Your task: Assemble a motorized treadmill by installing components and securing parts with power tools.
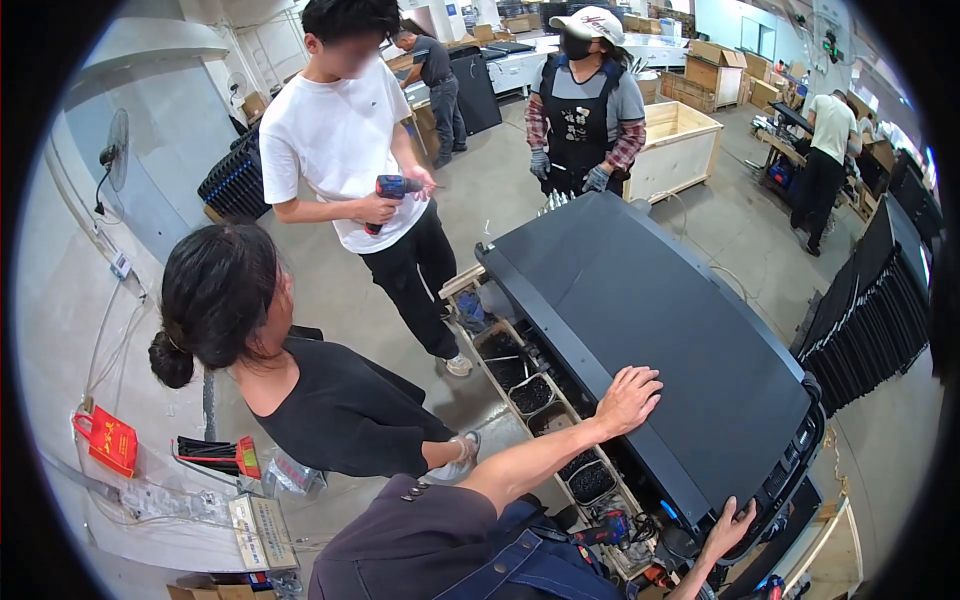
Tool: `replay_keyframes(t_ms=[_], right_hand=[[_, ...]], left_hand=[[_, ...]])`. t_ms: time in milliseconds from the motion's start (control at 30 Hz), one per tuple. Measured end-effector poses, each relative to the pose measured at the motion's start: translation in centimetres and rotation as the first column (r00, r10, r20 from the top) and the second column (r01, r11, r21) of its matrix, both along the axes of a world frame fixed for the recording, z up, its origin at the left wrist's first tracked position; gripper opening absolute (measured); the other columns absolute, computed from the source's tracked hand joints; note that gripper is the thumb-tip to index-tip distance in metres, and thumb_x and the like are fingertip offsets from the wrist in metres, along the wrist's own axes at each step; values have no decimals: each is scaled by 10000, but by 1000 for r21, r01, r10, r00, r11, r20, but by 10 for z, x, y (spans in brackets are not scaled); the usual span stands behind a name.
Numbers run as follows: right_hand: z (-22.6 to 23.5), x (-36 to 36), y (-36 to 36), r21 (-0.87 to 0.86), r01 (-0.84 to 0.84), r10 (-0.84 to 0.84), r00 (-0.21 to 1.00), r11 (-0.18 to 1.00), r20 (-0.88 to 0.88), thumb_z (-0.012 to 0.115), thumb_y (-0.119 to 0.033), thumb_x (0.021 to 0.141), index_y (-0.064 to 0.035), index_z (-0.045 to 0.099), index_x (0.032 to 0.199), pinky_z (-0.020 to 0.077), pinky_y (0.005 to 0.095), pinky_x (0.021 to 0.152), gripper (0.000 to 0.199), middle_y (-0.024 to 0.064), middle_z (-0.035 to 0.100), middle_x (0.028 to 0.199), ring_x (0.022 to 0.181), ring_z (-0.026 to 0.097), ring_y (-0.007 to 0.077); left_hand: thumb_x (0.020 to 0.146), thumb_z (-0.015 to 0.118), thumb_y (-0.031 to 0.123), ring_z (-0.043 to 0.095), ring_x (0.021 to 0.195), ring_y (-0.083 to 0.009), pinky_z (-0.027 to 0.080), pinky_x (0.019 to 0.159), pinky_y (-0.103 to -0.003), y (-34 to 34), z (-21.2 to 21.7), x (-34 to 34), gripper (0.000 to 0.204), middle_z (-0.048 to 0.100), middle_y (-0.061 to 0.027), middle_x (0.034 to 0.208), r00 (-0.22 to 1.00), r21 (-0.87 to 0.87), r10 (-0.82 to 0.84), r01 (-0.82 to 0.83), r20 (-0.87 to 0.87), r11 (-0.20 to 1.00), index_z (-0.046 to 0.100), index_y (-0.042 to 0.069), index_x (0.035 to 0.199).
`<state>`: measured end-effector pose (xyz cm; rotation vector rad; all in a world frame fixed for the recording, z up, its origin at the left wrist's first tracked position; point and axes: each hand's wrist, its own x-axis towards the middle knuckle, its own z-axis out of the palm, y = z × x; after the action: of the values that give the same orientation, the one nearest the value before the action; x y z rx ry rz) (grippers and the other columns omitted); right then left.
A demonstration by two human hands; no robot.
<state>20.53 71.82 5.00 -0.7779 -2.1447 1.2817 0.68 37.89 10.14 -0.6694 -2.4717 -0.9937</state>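
A large dark grey panel-like unit with rounded sides lies across a wooden workbench before me. My left hand rests flat on its top, near the left long edge, fingers spread. At the near right corner, my right hand touches the end edge with its fingers stretched out; part of the palm is hidden. Black cabling and fittings run along the unit's near right end. Below my left forearm, a cordless drill lies on the bench beside the bins.
Bins of small black parts line the bench's left side. One person in black stands at left; another in white holds a drill. A gloved person stands beyond the unit. Stacked black panels stand at right.
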Motion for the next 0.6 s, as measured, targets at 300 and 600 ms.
replay_keyframes(t_ms=[300, 600], right_hand=[[5, 2, -4, 49, 12, -15, 998, 999, 60, 660, -341, 1009, 40, 469, 1465, 391, 385, 1124, 624, 226, 575, 1405, 1237, 566, 281], [6, 3, -2, 8, 42, -42, 994, 999, 97, 692, -305, 996, 57, 491, 1441, 430, 357, 1063, 607, 197, 598, 1367, 1175, 582, 246]], left_hand=[[946, 655, 200, 514, 1308, -312, 361, 1149, -479, -1, -2, 0, 266, 607, -131, 1329, 1000, 14, 4, -4, 2, 1000, 687, 43, 1158], [916, 686, 191, 545, 1272, -319, 394, 1117, -472, 2, 1, -3, 260, 632, -124, 1291, 999, 2, 11, -11, -40, 1000, 699, 51, 1135]])
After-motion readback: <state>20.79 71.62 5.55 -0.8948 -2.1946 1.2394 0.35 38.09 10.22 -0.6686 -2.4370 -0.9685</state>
